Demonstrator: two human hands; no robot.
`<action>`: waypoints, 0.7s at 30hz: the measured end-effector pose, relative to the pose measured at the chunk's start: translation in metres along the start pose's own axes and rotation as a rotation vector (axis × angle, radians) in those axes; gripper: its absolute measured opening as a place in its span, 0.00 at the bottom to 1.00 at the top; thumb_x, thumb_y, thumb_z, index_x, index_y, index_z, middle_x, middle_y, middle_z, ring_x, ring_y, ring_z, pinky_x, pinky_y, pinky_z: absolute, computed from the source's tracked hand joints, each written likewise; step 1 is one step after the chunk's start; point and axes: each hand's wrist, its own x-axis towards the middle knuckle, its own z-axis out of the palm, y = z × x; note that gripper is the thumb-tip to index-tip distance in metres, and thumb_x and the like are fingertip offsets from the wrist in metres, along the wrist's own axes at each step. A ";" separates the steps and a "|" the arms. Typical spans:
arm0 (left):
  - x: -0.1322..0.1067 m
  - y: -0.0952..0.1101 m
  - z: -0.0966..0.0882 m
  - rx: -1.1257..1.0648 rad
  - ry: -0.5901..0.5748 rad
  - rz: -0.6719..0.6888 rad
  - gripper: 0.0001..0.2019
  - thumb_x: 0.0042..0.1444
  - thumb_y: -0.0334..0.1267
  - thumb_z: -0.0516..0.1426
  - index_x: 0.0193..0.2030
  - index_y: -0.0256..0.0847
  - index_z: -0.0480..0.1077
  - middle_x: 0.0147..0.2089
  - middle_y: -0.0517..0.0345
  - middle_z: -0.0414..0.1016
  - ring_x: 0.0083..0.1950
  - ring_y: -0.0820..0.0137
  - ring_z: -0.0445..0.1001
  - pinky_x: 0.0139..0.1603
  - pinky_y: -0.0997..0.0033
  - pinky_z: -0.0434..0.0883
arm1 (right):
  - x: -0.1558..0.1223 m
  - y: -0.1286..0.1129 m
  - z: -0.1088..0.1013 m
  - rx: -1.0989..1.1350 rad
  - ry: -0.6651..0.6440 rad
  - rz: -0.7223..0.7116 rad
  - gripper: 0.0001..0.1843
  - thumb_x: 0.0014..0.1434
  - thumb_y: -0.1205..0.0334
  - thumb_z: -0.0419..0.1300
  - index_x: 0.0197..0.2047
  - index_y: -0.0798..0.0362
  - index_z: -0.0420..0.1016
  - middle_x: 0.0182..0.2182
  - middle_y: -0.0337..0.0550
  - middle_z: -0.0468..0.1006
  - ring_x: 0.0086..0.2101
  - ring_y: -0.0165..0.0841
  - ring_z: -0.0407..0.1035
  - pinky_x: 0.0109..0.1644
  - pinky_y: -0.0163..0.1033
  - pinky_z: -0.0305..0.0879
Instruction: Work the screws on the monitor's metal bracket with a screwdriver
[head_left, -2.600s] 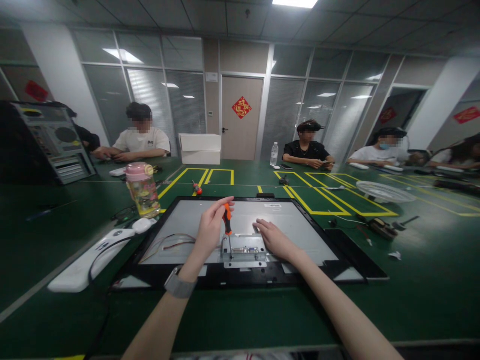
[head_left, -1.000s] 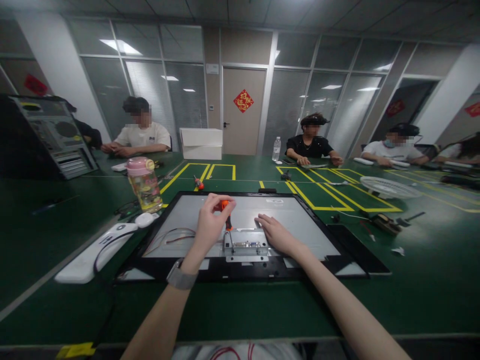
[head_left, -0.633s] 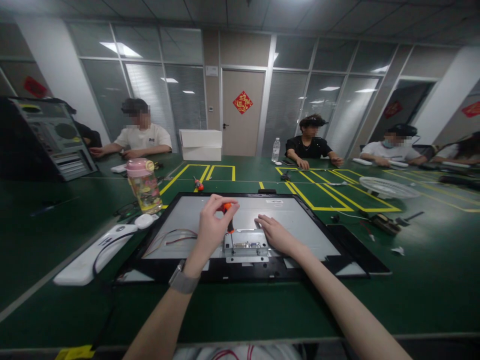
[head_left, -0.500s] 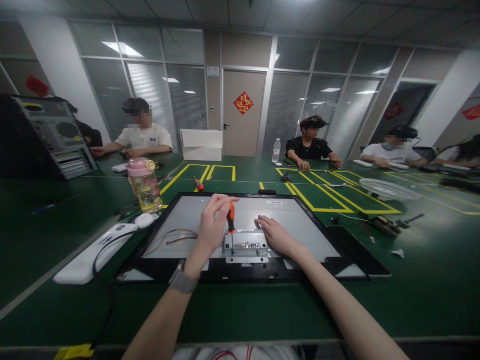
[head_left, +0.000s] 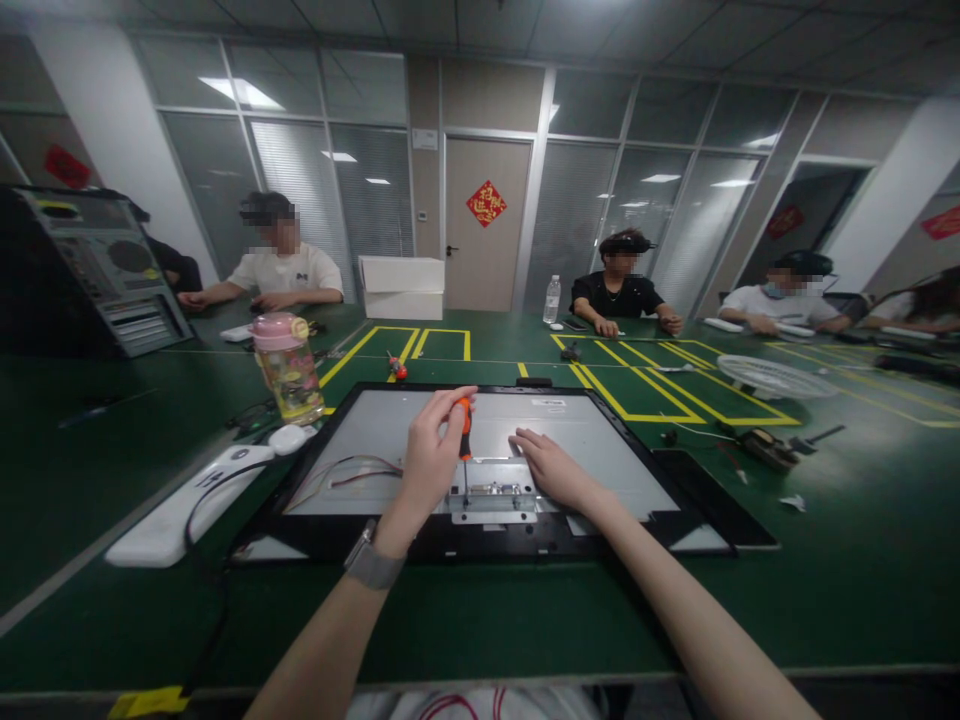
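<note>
My left hand (head_left: 435,440) grips the orange-and-black handle of a screwdriver (head_left: 466,430), held upright. Its shaft points down at the left side of a metal bracket (head_left: 495,517) that has video connectors (head_left: 495,489) along it. That bracket sits on the back of a flat display panel (head_left: 375,420), grey with a black frame, lying on the table. My right hand (head_left: 553,468) rests with fingers stretched out on the panel, just right of the bracket. Thin wires (head_left: 337,470) run over the panel's left part. The screwdriver's tip is too small to make out clearly.
Left of the panel are a white power bank-like block (head_left: 180,510) and a pink-lidded bottle (head_left: 285,365). A dark flat slab (head_left: 712,495) lies to the right, with a tool-like object (head_left: 769,448) beyond it. Several people sit across the green table (head_left: 480,620).
My left hand has shifted slightly right and turned, its fingers closing further round the screwdriver handle. My right hand stays in place.
</note>
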 end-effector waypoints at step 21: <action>0.003 0.001 -0.003 -0.053 -0.006 -0.034 0.13 0.63 0.39 0.52 0.42 0.44 0.79 0.41 0.56 0.72 0.43 0.67 0.72 0.45 0.68 0.70 | -0.001 0.000 0.000 0.011 0.015 -0.004 0.26 0.69 0.70 0.43 0.66 0.58 0.66 0.66 0.59 0.65 0.66 0.44 0.60 0.70 0.56 0.54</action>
